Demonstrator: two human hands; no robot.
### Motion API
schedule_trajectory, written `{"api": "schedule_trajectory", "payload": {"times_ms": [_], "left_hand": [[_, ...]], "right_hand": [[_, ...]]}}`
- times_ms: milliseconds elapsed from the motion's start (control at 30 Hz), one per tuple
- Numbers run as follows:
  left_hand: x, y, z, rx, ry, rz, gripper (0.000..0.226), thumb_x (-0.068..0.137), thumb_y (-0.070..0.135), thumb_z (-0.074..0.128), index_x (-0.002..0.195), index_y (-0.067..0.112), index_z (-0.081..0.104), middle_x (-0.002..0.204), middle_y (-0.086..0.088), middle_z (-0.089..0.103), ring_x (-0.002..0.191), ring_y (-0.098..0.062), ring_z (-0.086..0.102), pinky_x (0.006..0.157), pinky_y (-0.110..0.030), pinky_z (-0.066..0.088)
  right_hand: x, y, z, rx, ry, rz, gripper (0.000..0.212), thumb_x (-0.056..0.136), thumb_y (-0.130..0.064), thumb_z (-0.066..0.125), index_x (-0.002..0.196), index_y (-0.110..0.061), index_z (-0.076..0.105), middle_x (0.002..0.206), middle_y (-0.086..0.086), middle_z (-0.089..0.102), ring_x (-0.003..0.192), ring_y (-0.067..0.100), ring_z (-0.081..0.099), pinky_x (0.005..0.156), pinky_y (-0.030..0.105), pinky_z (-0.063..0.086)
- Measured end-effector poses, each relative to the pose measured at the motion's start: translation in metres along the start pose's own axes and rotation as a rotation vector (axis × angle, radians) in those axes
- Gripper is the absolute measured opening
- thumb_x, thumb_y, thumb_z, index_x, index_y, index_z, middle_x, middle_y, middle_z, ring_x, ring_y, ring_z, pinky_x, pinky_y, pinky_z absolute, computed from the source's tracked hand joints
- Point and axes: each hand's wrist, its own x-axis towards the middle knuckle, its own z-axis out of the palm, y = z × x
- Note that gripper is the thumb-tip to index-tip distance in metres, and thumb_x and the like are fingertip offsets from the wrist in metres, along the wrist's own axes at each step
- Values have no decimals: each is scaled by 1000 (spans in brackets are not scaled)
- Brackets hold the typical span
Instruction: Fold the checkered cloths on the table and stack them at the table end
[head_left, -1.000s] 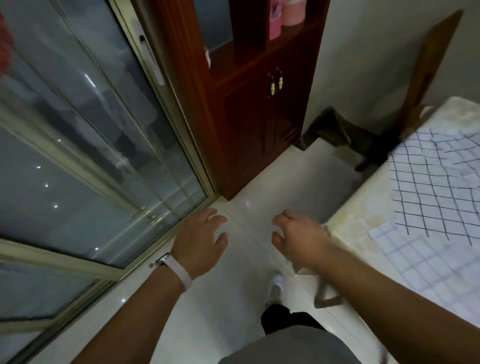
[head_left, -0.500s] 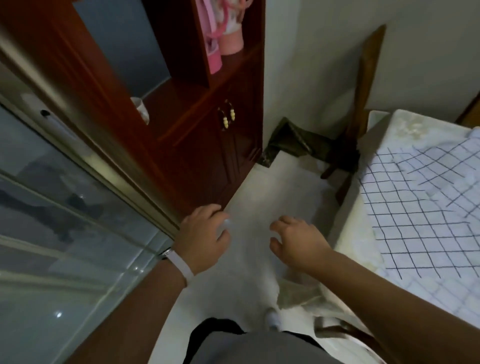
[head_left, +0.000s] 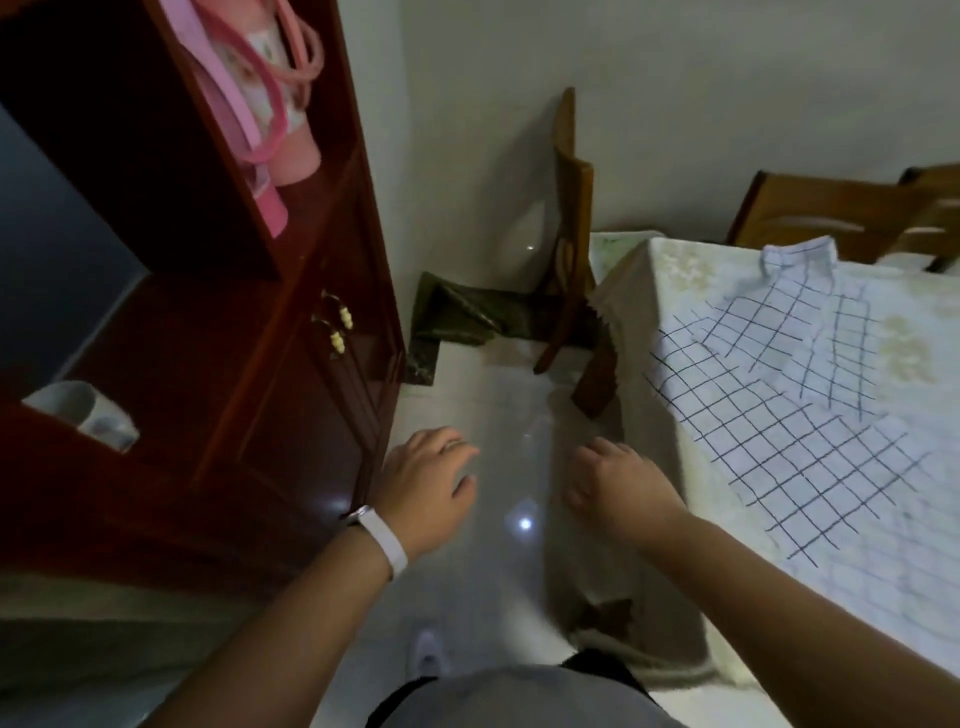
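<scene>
A white cloth with a dark check (head_left: 769, 415) lies spread and rumpled on the table (head_left: 675, 270) at the right, over a pale flowered tablecloth. A second checkered cloth with fainter lines (head_left: 883, 561) lies nearer, partly under the first. My left hand (head_left: 423, 491) hovers over the floor, fingers loosely bent, holding nothing, with a white band on its wrist. My right hand (head_left: 615, 488) hangs beside the table's near corner, fingers loosely curled and empty. Neither hand touches a cloth.
A dark red wooden cabinet (head_left: 291, 364) stands close at the left, with a cup (head_left: 83, 413) and pink items (head_left: 270, 104) on its shelves. Wooden chairs (head_left: 566, 249) stand at the table's far end and behind it. Glossy tiled floor (head_left: 498, 415) runs between cabinet and table.
The view has swung right, away from the glass door and toward the table, so more of the cloths shows. Both hands keep their pose, moving along in front of me.
</scene>
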Motion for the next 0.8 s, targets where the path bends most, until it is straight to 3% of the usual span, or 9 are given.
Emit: {"api": "schedule_trajectory", "payload": {"times_ms": [267,433,533,800], "left_hand": [[82,-8,-1,-31,-157,208,38,88,33,52,123,22,61,130,0,54,122,-21,47,98,-38,41],[131,8,12,-5,-267,339,44,90,39,44,130,24,56,139,3,47,128,-18,40,105,-36,36],[162,11,22,37,-311,376,40,91,37,49,128,25,56,139,4,47,128,-18,41,104,-36,37],[270,46,43,138,-379,390,37,94,39,48,130,31,52,141,11,41,131,-11,35,105,-31,29]], "right_hand": [[5,14,-6,62,57,306,31,92,-44,46,113,-23,56,111,0,55,106,24,56,86,36,48],[7,45,-1,113,80,456,34,91,-45,47,118,-27,56,116,-1,57,109,24,56,85,35,50],[18,68,4,163,80,535,33,92,-44,49,119,-28,57,120,-1,58,110,24,56,87,36,49],[86,149,0,288,114,562,35,92,-43,47,121,-25,57,118,-1,58,109,23,55,88,36,47]]}}
